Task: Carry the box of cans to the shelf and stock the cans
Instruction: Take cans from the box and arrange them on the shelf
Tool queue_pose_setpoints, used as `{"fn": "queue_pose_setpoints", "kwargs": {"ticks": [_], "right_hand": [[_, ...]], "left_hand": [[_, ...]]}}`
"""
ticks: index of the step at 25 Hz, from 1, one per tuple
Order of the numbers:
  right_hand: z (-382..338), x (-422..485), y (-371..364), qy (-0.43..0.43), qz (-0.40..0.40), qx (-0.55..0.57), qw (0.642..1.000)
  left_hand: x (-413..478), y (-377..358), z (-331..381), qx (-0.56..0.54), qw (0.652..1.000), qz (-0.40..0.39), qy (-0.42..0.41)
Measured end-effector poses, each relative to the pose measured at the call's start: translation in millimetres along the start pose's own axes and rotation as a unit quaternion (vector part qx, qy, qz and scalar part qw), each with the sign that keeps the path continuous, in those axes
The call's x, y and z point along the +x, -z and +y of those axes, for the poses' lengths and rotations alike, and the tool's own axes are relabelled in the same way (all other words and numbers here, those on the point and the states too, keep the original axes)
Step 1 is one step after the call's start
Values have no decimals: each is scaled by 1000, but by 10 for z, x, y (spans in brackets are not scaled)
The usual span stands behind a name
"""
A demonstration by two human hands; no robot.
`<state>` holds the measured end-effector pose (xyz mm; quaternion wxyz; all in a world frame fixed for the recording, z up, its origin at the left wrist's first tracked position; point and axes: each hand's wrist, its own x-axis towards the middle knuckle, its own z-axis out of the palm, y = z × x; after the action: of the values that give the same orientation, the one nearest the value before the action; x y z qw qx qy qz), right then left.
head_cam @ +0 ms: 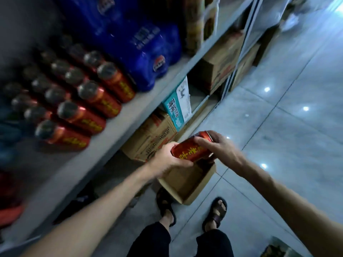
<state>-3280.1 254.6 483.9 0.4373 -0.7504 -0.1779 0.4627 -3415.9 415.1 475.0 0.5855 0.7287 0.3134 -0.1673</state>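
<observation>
Head view, one frame, motion-blurred at the left.

Can (191, 151): red with yellow lettering, lying tilted at centre frame, held in the air between both hands. Left hand (167, 160): grips the can's lower-left end, thumb on top and fingers curled beneath. Right hand (220, 147): grasps the upper-right end, fingers curled over the rim.

Box (187, 184): open brown cardboard, on the floor directly below the hands and the can, just ahead of the sandalled feet (215, 214).

Shelf (130, 112): grey board running from lower left to upper right, left of the hands.

Stocked cans (79, 112): red, standing in rows on the shelf at left of frame, well apart from the held can.

Blue packs (144, 43): on the shelf at upper centre, beside the rows.

Cartons (148, 138): brown, under the shelf, just behind the left hand.
</observation>
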Motion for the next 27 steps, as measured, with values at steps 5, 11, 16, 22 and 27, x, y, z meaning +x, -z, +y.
{"fn": "queue_pose_setpoints", "kwargs": {"ticks": [5,11,16,22,27], "right_hand": [[-1166,-504,149,48,-71,-65,994],[-2035,-545,-196,121,-68,-175,975],[-2402,-232,-564,258,-39,-400,879],[-2381,291,-750,351,5,-553,756],[-2282,559,-859,350,3,-584,732]], "left_hand": [[-821,408,627,-77,995,2,-59],[-1212,794,625,-103,981,134,-100],[-1469,1087,111,-62,944,321,-41],[-1297,1439,-610,113,903,374,180],[-1119,1494,-663,165,891,344,246]]}}
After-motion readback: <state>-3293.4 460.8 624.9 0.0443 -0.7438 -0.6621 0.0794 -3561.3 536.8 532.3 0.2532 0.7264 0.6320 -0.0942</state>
